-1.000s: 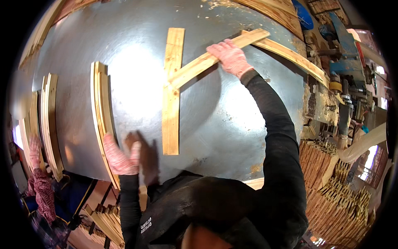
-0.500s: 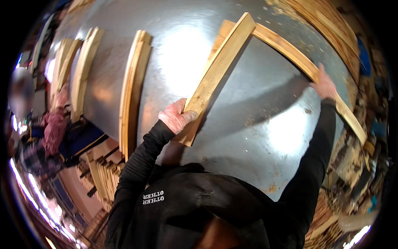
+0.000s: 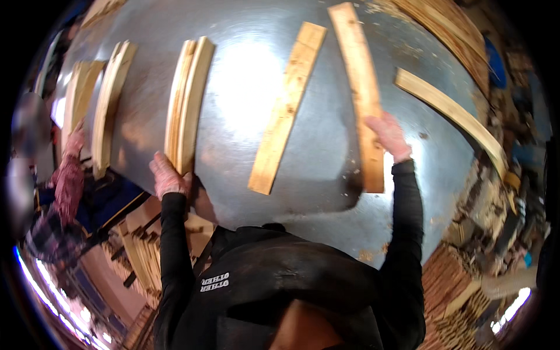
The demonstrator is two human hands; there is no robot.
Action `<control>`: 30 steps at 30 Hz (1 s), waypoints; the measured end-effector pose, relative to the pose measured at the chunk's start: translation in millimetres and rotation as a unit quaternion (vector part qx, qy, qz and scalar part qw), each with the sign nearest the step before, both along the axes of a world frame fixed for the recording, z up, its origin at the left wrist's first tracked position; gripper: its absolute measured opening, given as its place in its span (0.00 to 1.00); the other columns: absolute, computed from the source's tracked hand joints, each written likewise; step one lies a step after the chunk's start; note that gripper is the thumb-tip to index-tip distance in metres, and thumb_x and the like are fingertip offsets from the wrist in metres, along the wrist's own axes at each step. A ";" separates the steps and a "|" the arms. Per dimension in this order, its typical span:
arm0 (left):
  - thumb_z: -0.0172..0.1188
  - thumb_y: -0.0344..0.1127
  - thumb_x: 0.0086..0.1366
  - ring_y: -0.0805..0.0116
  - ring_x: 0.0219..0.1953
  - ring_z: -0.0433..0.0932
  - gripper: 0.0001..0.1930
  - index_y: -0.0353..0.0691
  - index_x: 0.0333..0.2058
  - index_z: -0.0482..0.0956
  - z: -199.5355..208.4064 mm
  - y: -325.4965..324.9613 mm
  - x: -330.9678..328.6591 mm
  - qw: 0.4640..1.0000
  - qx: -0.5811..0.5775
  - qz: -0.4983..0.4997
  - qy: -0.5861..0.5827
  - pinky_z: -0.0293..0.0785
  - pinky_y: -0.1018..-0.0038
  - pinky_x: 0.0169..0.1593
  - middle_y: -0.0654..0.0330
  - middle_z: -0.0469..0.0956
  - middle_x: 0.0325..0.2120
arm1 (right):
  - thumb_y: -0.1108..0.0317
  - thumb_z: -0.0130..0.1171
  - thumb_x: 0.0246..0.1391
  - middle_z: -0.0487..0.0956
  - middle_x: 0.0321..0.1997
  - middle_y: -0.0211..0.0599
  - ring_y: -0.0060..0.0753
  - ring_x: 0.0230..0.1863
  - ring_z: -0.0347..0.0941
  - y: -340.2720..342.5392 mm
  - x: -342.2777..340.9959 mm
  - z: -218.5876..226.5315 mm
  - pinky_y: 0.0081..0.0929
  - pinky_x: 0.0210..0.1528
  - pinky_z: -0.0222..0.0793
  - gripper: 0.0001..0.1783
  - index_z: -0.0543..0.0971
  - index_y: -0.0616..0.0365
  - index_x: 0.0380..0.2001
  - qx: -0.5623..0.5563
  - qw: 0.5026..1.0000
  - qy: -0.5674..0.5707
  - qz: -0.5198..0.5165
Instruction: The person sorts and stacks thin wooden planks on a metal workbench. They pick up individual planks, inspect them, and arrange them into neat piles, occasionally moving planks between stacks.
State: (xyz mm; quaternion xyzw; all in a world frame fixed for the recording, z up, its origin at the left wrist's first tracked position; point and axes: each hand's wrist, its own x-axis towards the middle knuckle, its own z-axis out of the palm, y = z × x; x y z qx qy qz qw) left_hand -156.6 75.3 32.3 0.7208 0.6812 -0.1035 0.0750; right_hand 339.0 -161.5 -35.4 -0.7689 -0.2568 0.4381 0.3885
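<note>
My left hand (image 3: 170,177), in a pale reddish glove, closes round the near end of a stack of narrow wooden boards (image 3: 195,102) on the grey metal table (image 3: 233,204). Its palm hides part of that end. My right hand (image 3: 389,137), gloved alike, grips the right edge of a flat wooden board (image 3: 356,76) near its lower part. Between the two hands a single knotty board (image 3: 289,108) lies slanted on the table. Right of my right hand, a curved-looking narrow board (image 3: 455,114) rests by the table's right side.
More board stacks (image 3: 114,105) lie at the left, where another person's gloved hand (image 3: 74,140) touches the farthest-left boards (image 3: 79,96). Long planks (image 3: 449,35) sit along the far right edge. Stacked timber (image 3: 137,251) stands below left, and more (image 3: 449,286) below right.
The boards that met at a corner now lie apart. My left hand has moved left from the slanted board to the stack; my right hand has moved inward from the right-side board to another.
</note>
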 end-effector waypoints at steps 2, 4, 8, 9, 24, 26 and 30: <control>0.74 0.46 0.48 0.46 0.57 0.70 0.52 0.40 0.68 0.53 -19.5 -3.9 6.2 0.966 0.202 -0.156 -0.043 0.72 0.56 0.55 0.40 0.56 0.64 | 0.57 0.66 0.54 0.78 0.38 0.24 0.18 0.33 0.73 17.2 -29.5 20.8 0.18 0.23 0.65 0.24 0.76 0.56 0.51 0.012 0.985 0.153 -0.084; 0.74 0.49 0.46 0.46 0.60 0.67 0.56 0.40 0.68 0.50 -19.1 -24.5 37.6 0.926 0.221 -0.259 -0.161 0.70 0.55 0.56 0.39 0.54 0.64 | 0.56 0.68 0.53 0.78 0.44 0.31 0.22 0.43 0.75 23.2 -45.4 -4.4 0.22 0.41 0.72 0.27 0.76 0.59 0.52 0.073 0.988 0.110 -0.079; 0.73 0.58 0.45 0.44 0.60 0.65 0.56 0.37 0.66 0.53 -35.1 -95.5 148.7 0.929 0.009 -0.353 -0.114 0.66 0.52 0.59 0.38 0.61 0.61 | 0.55 0.64 0.55 0.78 0.50 0.45 0.36 0.50 0.75 33.2 -51.8 -35.7 0.28 0.52 0.69 0.29 0.75 0.64 0.54 0.147 0.989 -0.024 -0.003; 0.72 0.57 0.46 0.42 0.59 0.66 0.54 0.35 0.65 0.54 -33.6 -96.4 158.3 0.938 -0.063 -0.337 -0.048 0.64 0.51 0.60 0.37 0.62 0.60 | 0.55 0.64 0.56 0.78 0.51 0.48 0.40 0.51 0.75 51.0 -61.5 -9.0 0.29 0.53 0.68 0.29 0.74 0.64 0.54 0.115 0.991 0.041 -0.049; 0.60 0.48 0.61 0.58 0.29 0.81 0.22 0.40 0.48 0.73 67.5 18.9 171.8 0.864 -0.071 -0.498 -0.030 0.75 0.60 0.30 0.57 0.78 0.28 | 0.58 0.69 0.45 0.78 0.55 0.36 0.45 0.58 0.72 99.3 -15.6 122.1 0.41 0.60 0.68 0.31 0.75 0.50 0.55 0.228 0.716 -0.569 0.334; 0.60 0.48 0.61 0.55 0.27 0.80 0.20 0.39 0.46 0.75 64.8 10.6 138.8 0.894 -0.096 -0.418 -0.131 0.76 0.60 0.31 0.56 0.79 0.28 | 0.49 0.72 0.37 0.73 0.60 0.41 0.46 0.63 0.66 124.0 33.3 129.6 0.42 0.66 0.60 0.43 0.72 0.53 0.59 0.260 0.709 -0.617 0.222; 0.65 0.45 0.56 0.48 0.54 0.71 0.21 0.38 0.44 0.80 47.6 19.8 86.2 0.958 -0.063 -0.249 -0.127 0.69 0.59 0.54 0.46 0.72 0.53 | 0.46 0.71 0.41 0.63 0.68 0.47 0.51 0.70 0.57 74.3 133.2 42.5 0.48 0.70 0.51 0.59 0.49 0.47 0.72 -0.263 0.744 -0.576 0.213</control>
